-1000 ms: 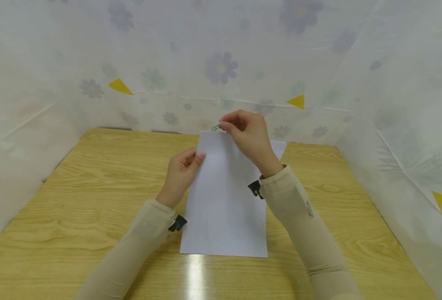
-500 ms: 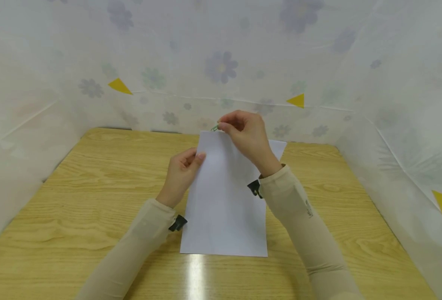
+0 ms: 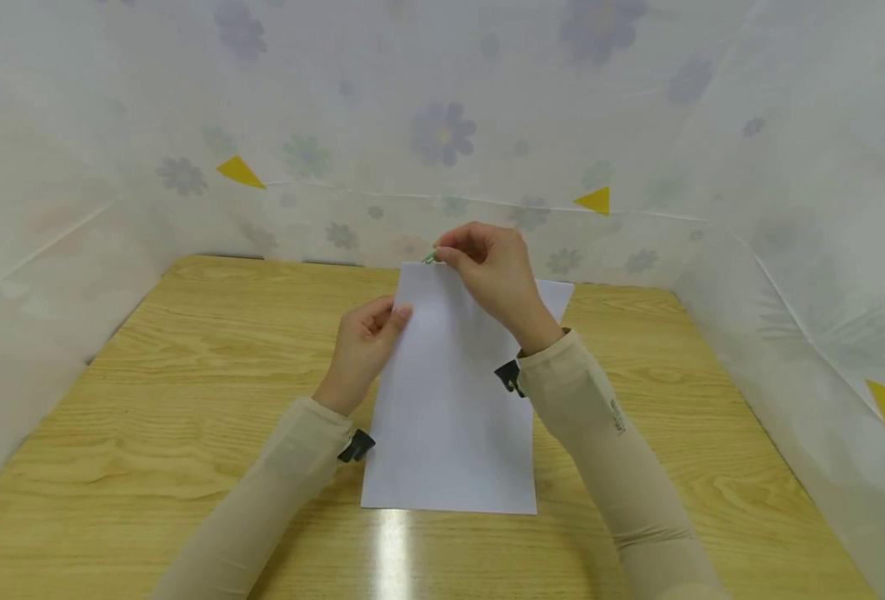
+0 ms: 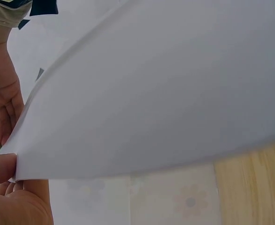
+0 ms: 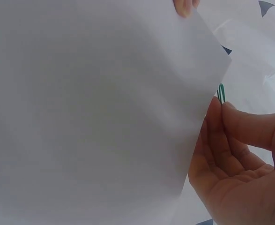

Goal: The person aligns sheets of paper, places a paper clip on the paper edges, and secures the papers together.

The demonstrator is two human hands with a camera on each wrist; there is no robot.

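White paper (image 3: 450, 400) is held up at a slant over the table, its top edge away from me. My left hand (image 3: 363, 346) pinches its upper left edge, thumb in front; the left wrist view shows that thumb on the paper (image 4: 151, 93). At the top edge, my right hand (image 3: 491, 279) pinches a green paper clip (image 3: 429, 257) between thumb and index finger. In the right wrist view the looped end of the paper clip (image 5: 221, 93) sticks out past the fingertips, close beside the paper's edge. Whether it touches the paper is unclear.
A white corner (image 3: 557, 292) of paper shows beyond my right wrist; I cannot tell whether it is a separate sheet. The wood-grain table (image 3: 202, 375) is bordered by pale flowered sheeting (image 3: 382, 117) with yellow triangles (image 3: 594, 201) on it.
The right hand has shifted slightly left and down with the paper clip, bringing it closer to the paper's top edge. The left hand and the paper stay nearly still.
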